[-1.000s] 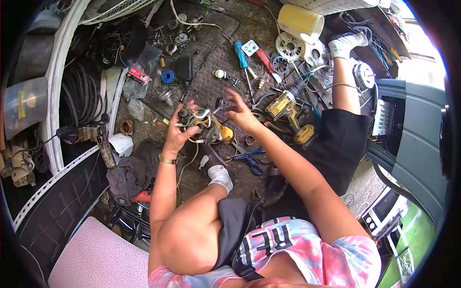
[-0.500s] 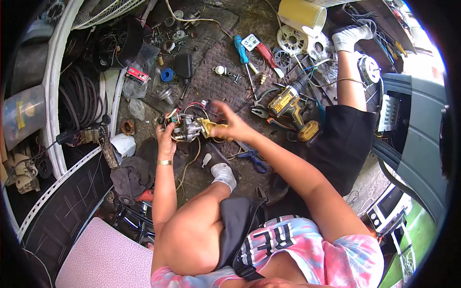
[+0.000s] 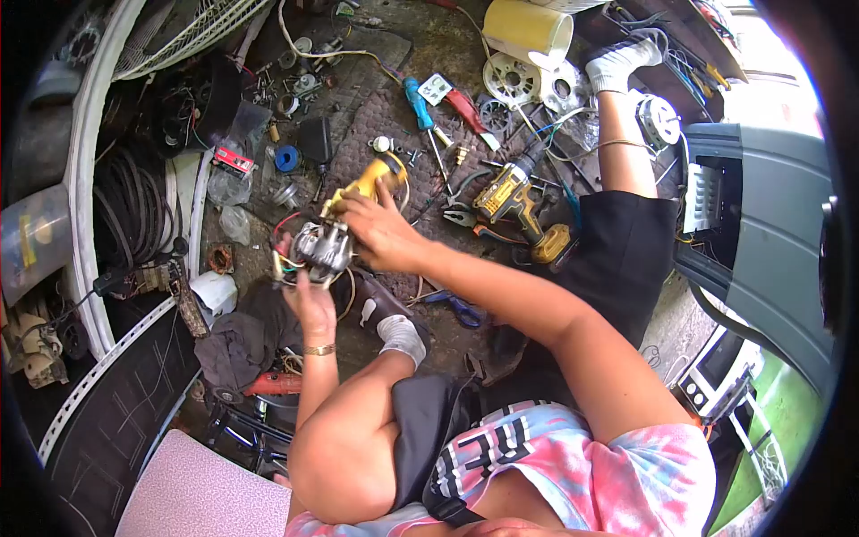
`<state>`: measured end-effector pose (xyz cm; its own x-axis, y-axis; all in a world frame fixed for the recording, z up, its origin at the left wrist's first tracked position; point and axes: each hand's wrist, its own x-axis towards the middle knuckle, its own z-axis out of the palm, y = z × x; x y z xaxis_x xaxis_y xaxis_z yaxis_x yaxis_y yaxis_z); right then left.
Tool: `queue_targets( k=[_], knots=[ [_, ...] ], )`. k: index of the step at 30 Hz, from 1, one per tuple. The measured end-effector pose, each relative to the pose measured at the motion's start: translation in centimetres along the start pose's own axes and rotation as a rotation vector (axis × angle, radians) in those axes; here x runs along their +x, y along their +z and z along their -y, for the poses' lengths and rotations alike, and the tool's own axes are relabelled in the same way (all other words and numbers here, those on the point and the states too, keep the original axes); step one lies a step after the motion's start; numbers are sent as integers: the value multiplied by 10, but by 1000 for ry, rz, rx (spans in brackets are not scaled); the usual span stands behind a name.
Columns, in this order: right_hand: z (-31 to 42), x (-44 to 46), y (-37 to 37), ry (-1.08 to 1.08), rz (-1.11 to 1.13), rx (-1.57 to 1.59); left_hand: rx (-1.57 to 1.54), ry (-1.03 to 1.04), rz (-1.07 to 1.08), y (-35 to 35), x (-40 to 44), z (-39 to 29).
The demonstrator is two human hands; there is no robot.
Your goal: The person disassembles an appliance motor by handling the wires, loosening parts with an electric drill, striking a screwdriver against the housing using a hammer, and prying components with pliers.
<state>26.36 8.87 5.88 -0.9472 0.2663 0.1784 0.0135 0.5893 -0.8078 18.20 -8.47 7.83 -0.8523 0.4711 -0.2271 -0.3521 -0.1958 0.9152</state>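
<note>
A small metal electric motor (image 3: 324, 249) with thin coloured wires hangs over the floor in front of my bent knee. My left hand (image 3: 310, 302), with a gold band on the wrist, is closed around its lower side. A yellow piece (image 3: 367, 179) sticks up from the motor's upper end; whether the two are joined I cannot tell. My right hand (image 3: 383, 234) has its fingers closed over the yellow piece's lower part, close against the motor. Its thumb and part of the contact are hidden.
Right of my hands lie a yellow cordless drill (image 3: 514, 197), pliers (image 3: 461, 217) and blue-handled scissors (image 3: 461, 310). Farther off are a blue screwdriver (image 3: 418, 103) and a red-handled tool (image 3: 465, 112). A blue tape roll (image 3: 286, 159) and loose metal parts lie at the left.
My right hand has moved left onto the yellow piece and closed. The motor is turned, so the yellow piece now points up instead of right. The view has shifted slightly.
</note>
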Motion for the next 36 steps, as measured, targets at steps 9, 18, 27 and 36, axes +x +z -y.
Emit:
queue_targets(
  k=[9, 18, 27, 36],
  knots=[
    [-89, -27, 8, -166, -51, 113, 367, -1, 2, 10, -34, 102],
    [-73, -88, -107, 45, -50, -150, 920, 338, 155, 6, -43, 131],
    [-18, -151, -313, 365, -813, 195, 1081, -24, 462, -38, -76, 89],
    [16, -331, -375, 406, -1158, 85, 1410, 109, 479, -61, -29, -89]
  ],
)
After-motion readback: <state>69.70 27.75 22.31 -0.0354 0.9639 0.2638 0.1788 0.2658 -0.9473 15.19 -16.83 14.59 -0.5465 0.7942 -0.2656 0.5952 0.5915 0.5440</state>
